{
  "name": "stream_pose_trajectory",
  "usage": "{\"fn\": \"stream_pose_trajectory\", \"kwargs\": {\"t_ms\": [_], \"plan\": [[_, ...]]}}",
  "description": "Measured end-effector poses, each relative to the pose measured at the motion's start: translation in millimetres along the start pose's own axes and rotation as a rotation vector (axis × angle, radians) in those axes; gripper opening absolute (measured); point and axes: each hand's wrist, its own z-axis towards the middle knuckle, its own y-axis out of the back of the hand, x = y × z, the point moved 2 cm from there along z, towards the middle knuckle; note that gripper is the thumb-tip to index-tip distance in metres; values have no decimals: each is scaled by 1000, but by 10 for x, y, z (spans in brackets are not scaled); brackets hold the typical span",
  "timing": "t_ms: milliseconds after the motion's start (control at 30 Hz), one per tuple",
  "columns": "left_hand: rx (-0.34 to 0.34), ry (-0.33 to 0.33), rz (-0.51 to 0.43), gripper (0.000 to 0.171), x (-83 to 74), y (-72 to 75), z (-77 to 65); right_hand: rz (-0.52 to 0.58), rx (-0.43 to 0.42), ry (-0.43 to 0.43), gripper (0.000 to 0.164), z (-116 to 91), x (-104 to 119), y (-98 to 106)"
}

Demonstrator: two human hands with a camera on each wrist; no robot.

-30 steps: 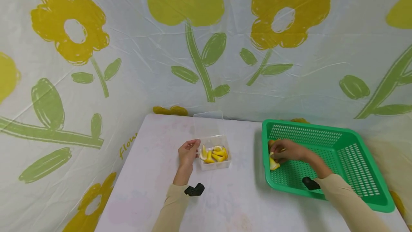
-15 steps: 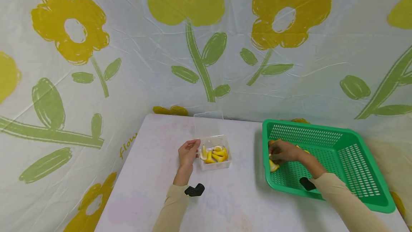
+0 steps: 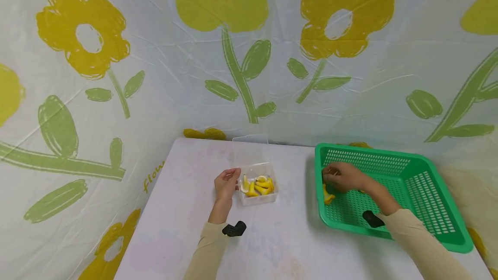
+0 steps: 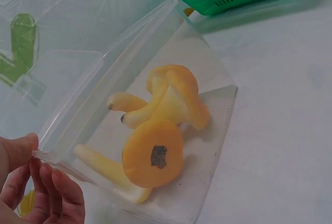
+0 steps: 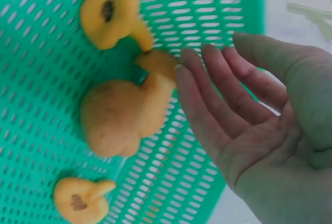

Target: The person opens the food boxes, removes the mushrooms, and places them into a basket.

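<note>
My left hand [image 3: 225, 185] pinches the left edge of a clear plastic box [image 4: 218, 146] between thumb and fingers. Its hinged lid [image 3: 250, 151] stands raised at the back. Several yellow mushrooms [image 4: 137, 154] with pale stems lie inside, some with a dark patch. My right hand [image 3: 344, 177] is down in the green basket [image 3: 358, 230], by its left wall. In the right wrist view its fingers are loosely extended, the fingertips at the edge of a large yellow-orange mushroom [image 5: 116, 117]; whether they touch it I cannot tell. Another mushroom [image 5: 106, 32] and a smaller one [image 5: 78, 200] lie nearby.
Box and basket stand apart on a table with a pale cloth [image 3: 288, 219], the basket to the right. A flower-printed curtain [image 3: 167, 55] rises behind and at the left. Black cameras [image 3: 235, 229] are on both wrists.
In the basket my right hand has shifted slightly toward the back left, off the yellow piece near its fingers earlier. My left hand stays at the box edge.
</note>
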Motion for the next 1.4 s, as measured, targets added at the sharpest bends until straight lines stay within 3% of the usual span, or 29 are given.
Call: {"fn": "stream_pose_trajectory", "kwargs": {"t_ms": [300, 533, 700, 1000, 1233, 1400], "plan": [[-7, 8, 2, 25, 10, 33, 29, 139, -125, -24, 13, 107, 294, 80], [-12, 12, -2, 24, 19, 40, 29, 199, -134, -23, 16, 246, 523, 36], [-12, 2, -4, 24, 22, 31, 26, 216, -135, -40, 19, 385, 671, -67], [-12, 10, 2, 24, 10, 14, 13, 231, -150, 6, 16, 691, 783, -318], [-6, -10, -17, 25, 20, -5, 26, 222, -136, -5, 21, 842, 867, -481], [-3, -2, -12, 23, 31, -10, 39, 235, -114, 33, 18, 944, 929, -617]]}}
